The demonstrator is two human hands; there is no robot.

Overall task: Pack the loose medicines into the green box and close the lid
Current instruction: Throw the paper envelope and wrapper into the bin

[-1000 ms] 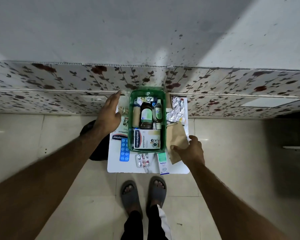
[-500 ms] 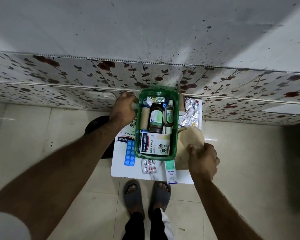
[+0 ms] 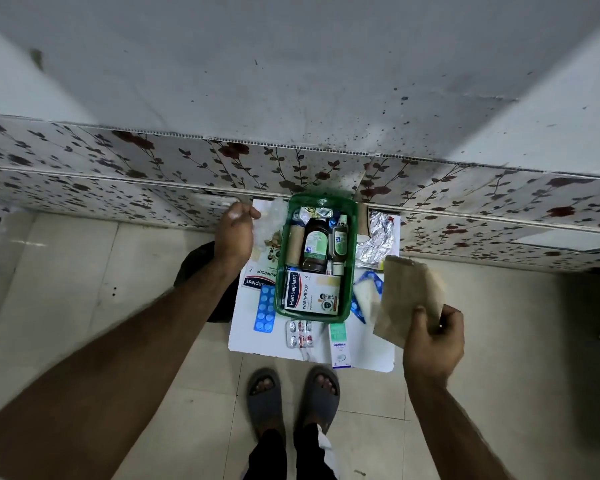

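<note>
The green box (image 3: 280, 271) stands open on a small white table (image 3: 364, 351), filled with bottles, a roll and a Hansaplast carton (image 3: 312, 294). My left hand (image 3: 234, 233) is at the box's far left corner, fingertips pinched on a clear plastic packet (image 3: 272, 216). To the right of the box, my right hand (image 3: 433, 337) holds a brown paper bag (image 3: 406, 296) lifted off the table. Loose on the table lie a blue blister strip (image 3: 264, 308), a silver-red blister (image 3: 300, 334), an Optibex carton (image 3: 339, 344), foil strips (image 3: 378, 240) and a white pack with blue edges (image 3: 366, 296).
A second Hansaplast carton (image 3: 258, 277) lies left of the box. A dark round object (image 3: 194, 261) sits on the floor beneath my left forearm. The floral wall panel (image 3: 291, 168) runs right behind the table. My feet in grey sandals (image 3: 267, 393) stand at its front edge.
My right hand lifted the brown paper bag up and to the right, uncovering the white pack with blue edges. My left hand closed its fingertips on the clear packet by the box's far corner.
</note>
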